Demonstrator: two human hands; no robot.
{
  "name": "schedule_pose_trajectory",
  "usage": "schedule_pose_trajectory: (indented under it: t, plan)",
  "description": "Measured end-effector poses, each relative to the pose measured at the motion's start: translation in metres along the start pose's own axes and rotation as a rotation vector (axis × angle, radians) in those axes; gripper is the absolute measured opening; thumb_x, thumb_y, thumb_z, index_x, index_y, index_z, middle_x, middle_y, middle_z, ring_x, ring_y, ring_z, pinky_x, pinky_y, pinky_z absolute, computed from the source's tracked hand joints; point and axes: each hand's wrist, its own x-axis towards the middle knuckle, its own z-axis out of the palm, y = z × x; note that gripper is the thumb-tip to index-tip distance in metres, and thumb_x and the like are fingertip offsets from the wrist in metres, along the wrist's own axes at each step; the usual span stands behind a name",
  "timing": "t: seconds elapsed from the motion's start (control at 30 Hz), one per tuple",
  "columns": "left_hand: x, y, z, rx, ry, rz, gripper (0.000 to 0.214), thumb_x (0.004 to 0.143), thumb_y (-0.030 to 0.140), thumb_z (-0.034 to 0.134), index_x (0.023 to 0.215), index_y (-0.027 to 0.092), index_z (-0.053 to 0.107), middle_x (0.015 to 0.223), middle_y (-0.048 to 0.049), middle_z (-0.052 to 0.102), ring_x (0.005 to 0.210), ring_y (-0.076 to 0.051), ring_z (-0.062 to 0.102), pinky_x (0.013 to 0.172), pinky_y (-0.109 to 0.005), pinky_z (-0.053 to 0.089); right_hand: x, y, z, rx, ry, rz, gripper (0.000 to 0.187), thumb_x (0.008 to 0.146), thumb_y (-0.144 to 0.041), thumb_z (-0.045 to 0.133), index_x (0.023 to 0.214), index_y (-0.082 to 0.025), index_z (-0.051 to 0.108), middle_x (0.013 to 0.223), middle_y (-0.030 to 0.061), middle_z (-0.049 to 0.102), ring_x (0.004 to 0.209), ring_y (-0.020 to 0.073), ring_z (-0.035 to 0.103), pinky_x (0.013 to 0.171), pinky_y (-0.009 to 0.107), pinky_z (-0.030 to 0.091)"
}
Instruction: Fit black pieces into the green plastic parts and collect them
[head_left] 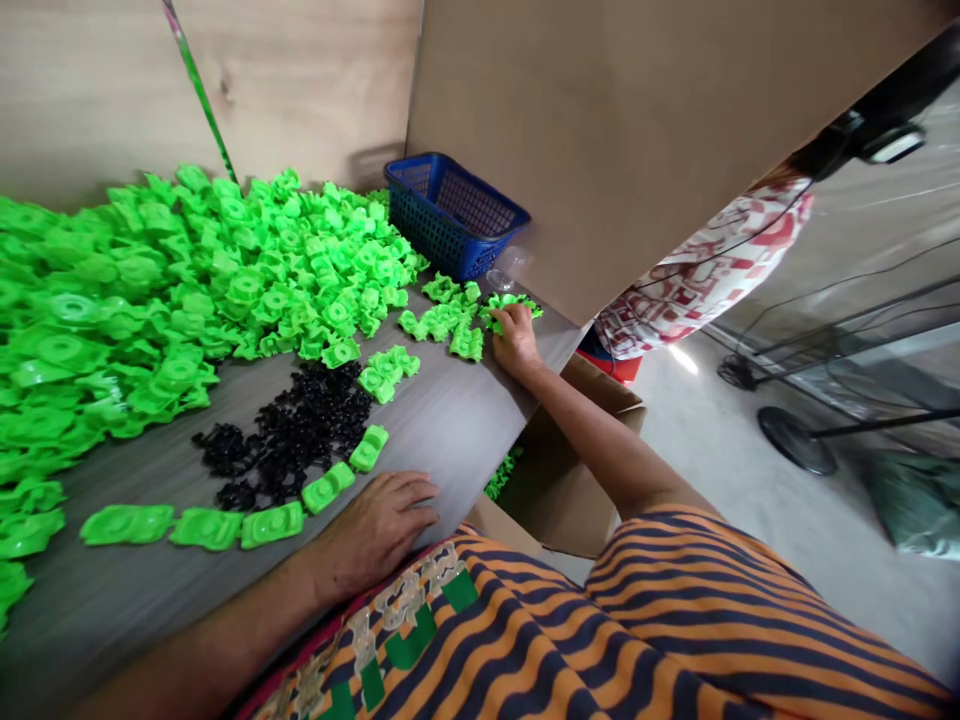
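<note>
My left hand (381,530) lies flat on the grey table's near edge, fingers stretched and holding nothing. Just beyond it runs a curved row of several green plastic pieces (271,524). A heap of small black plastic parts (300,425) sits behind that row. At the table's right side, my right hand (516,340) has its fingers curled down on a green plastic piece (517,302); the fingertips are partly hidden. More loose green pieces (442,318) lie just left of this hand, and a smaller group (388,372) is near the black heap.
A large pile of green pieces (187,270) fills the back left. A blue basket (457,235) stands against the cardboard panel (600,130). Below the table's right edge is an open cardboard box (562,490) with green pieces inside. A person in patterned clothing (705,270) is behind the panel.
</note>
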Motion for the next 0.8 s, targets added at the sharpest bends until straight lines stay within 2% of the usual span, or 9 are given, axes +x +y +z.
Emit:
schedule_pose_trajectory:
  t: [0.2, 0.33, 0.5, 0.57, 0.67, 0.73, 0.8]
  plan:
    - [-0.002, -0.002, 0.001, -0.007, -0.027, -0.005, 0.026, 0.094, 0.007, 0.056, 0.111, 0.018, 0.072, 0.127, -0.0101, 0.074, 0.126, -0.027, 0.065, 0.104, -0.045, 0.058, -0.005, -0.002, -0.008, 0.020, -0.049, -0.169, 0.043, 0.090, -0.009, 0.043, 0.125, -0.019, 0.066, 0.134, 0.0174, 0.058, 0.128, 0.0320, 0.050, 0.111, 0.057, 0.048]
    - [-0.002, -0.003, 0.001, -0.009, -0.028, -0.008, 0.027, 0.094, 0.006, 0.055, 0.112, 0.019, 0.072, 0.128, -0.0099, 0.074, 0.127, -0.027, 0.065, 0.105, -0.045, 0.057, -0.014, -0.002, -0.011, 0.085, -0.045, -0.195, 0.034, 0.093, -0.013, 0.044, 0.117, -0.019, 0.068, 0.133, 0.0183, 0.061, 0.130, 0.0317, 0.052, 0.109, 0.056, 0.050]
    - [-0.002, -0.002, 0.000, -0.014, -0.038, -0.006, 0.028, 0.094, 0.006, 0.053, 0.112, 0.018, 0.072, 0.128, -0.0106, 0.074, 0.128, -0.026, 0.064, 0.104, -0.044, 0.057, -0.023, -0.009, -0.022, 0.173, -0.108, -0.216, 0.045, 0.093, -0.020, 0.046, 0.135, -0.018, 0.061, 0.136, 0.0185, 0.063, 0.133, 0.0316, 0.053, 0.112, 0.056, 0.046]
    - [-0.002, -0.002, 0.000, -0.009, -0.034, -0.011, 0.029, 0.095, 0.006, 0.052, 0.112, 0.018, 0.072, 0.128, -0.0106, 0.074, 0.127, -0.026, 0.064, 0.105, -0.044, 0.057, -0.024, -0.012, -0.027, 0.153, -0.120, -0.166, 0.048, 0.093, -0.024, 0.045, 0.138, -0.019, 0.059, 0.141, 0.0178, 0.061, 0.136, 0.0327, 0.050, 0.113, 0.058, 0.043]
    - [-0.002, -0.002, -0.001, -0.011, -0.037, -0.017, 0.029, 0.095, 0.007, 0.052, 0.112, 0.019, 0.072, 0.128, -0.0103, 0.074, 0.127, -0.026, 0.065, 0.105, -0.045, 0.056, -0.017, -0.011, -0.030, 0.086, -0.062, 0.018, 0.045, 0.095, -0.029, 0.043, 0.134, -0.021, 0.063, 0.136, 0.0157, 0.063, 0.132, 0.0343, 0.051, 0.110, 0.060, 0.043]
    - [-0.002, -0.001, -0.002, -0.014, -0.039, -0.019, 0.029, 0.095, 0.006, 0.051, 0.111, 0.019, 0.072, 0.128, -0.0102, 0.074, 0.127, -0.026, 0.065, 0.105, -0.045, 0.056, -0.003, -0.009, -0.031, 0.019, -0.026, 0.151, 0.039, 0.095, -0.032, 0.044, 0.123, -0.021, 0.069, 0.124, 0.0153, 0.068, 0.123, 0.0353, 0.054, 0.104, 0.060, 0.045]
    - [-0.002, -0.001, -0.002, -0.011, -0.036, -0.016, 0.029, 0.096, 0.006, 0.051, 0.111, 0.019, 0.072, 0.128, -0.0105, 0.074, 0.128, -0.026, 0.064, 0.105, -0.044, 0.056, 0.017, -0.009, -0.031, -0.064, -0.054, 0.251, 0.034, 0.095, -0.033, 0.045, 0.109, -0.020, 0.074, 0.111, 0.0160, 0.071, 0.118, 0.0365, 0.055, 0.101, 0.060, 0.046]
